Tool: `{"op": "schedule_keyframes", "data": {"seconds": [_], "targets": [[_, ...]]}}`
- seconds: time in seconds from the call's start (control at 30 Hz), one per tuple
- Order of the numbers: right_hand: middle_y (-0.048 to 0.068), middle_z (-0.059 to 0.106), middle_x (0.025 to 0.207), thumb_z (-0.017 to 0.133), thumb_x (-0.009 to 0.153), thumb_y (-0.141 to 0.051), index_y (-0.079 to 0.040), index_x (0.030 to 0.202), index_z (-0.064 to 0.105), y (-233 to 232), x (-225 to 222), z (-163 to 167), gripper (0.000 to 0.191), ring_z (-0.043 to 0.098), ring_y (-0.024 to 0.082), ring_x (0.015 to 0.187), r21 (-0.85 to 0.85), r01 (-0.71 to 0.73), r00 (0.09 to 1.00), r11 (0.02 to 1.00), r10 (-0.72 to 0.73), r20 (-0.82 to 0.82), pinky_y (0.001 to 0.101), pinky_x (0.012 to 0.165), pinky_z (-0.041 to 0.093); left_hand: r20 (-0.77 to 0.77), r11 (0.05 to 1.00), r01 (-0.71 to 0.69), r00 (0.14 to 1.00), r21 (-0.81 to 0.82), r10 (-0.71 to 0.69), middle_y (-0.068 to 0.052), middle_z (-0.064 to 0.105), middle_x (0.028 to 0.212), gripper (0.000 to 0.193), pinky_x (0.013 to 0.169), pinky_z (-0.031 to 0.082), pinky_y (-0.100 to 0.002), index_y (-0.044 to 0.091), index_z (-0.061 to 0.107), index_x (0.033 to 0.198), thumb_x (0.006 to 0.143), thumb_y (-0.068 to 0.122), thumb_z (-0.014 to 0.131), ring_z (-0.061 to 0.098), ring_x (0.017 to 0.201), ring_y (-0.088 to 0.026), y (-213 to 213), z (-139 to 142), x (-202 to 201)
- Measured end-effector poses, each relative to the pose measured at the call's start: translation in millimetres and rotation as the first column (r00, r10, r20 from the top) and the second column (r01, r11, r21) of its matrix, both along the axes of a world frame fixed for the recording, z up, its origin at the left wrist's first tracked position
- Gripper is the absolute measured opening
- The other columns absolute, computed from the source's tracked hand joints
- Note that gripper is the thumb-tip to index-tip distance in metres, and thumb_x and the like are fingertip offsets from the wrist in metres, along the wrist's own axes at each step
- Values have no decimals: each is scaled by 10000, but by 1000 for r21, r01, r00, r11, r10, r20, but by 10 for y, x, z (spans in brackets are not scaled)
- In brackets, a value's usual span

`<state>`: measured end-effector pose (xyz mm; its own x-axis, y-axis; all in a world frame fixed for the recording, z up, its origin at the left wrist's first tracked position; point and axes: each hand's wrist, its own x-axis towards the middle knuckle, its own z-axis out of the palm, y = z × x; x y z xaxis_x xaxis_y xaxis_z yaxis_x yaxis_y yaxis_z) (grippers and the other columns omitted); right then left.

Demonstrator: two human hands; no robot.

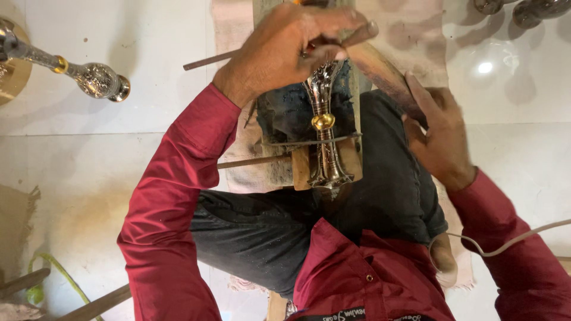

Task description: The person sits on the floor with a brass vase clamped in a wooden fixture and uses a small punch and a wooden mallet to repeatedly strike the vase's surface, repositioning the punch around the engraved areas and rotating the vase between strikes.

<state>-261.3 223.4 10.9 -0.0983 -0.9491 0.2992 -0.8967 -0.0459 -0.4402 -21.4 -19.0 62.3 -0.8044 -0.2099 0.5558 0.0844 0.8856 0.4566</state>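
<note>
Stem (323, 128), an engraved silvery piece with a brass ring at its waist, lies lengthwise on a dark wooden block (285, 110) between the person's knees, its flared foot pointing toward the body. A thin rod (309, 141) crosses just below the ring and seems to pin it down.

The left hand (285, 50) is bunched over the far end of the stem, fingers curled tight around a slim metal tool (208, 60) whose shaft sticks out to the side. The right hand (440, 134) is wrapped round a thick, brownish handle (380, 68) that slants up toward the same spot, with the forefinger laid along it.

To do this well, I judge the tool tip should sit firmly on the pattern before any blow, with the left wrist braced on the block so it cannot skid. Strokes ought to stay light and even, and the stem must not roll under the rod.

The tool's tip and the stem's far end are hidden under the left hand. The handle's head is covered too, so what kind of striker it is cannot be told. A second ornate stem (89, 77) lies well apart on the floor, partly cut off by the frame edge.
</note>
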Motion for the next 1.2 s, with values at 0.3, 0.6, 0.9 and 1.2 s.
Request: {"op": "schedule_keyframes", "data": {"seconds": [0.3, 0.6, 0.9, 1.2], "targets": [[191, 579, 1278, 672, 958, 53, -137, 1612, 510, -55, -26, 71, 700, 619, 308, 1116, -38, 50, 996, 998, -47, 75, 413, 912, 548, 118, 996, -16, 993, -92, 26, -124, 700, 812, 381, 618, 502, -430, 139, 686, 1331, 972, 172, 806, 686, 662, -204, 28, 210, -104], [159, 522, 1121, 699, 1048, 99, -59, 1502, 492, -36, -260, 121, 524, 516, 195, 912, -189, 131, 933, 973, -56, 357, 285, 748, 453, 140, 995, -24, 989, -100, 38, -131, 728, 912, 338, 648, 512, -439, 145, 690, 1314, 993, 145, 795, 706, 726, -233, 48, 223, -114], [122, 553, 1291, 640, 1088, 125, -81, 1637, 363, -29, -207, 32, 648, 548, 166, 1029, -346, 50, 937, 937, 76, 341, 266, 814, 551, 152, 993, -4, 988, -114, 22, -135, 725, 845, 378, 593, 505, -451, 141, 718, 1284, 923, 59, 794, 691, 681, -253, 45, 265, -153], [160, 521, 1197, 681, 1016, 90, -57, 1411, 516, 24, -209, -80, 452, 528, 244, 1023, -314, 122, 992, 942, -117, 35, 354, 739, 468, 200, 997, 38, 980, -69, -24, -125, 735, 876, 439, 605, 510, -442, 133, 720, 1271, 865, -27, 770, 695, 696, -257, 26, 293, -170]]}}
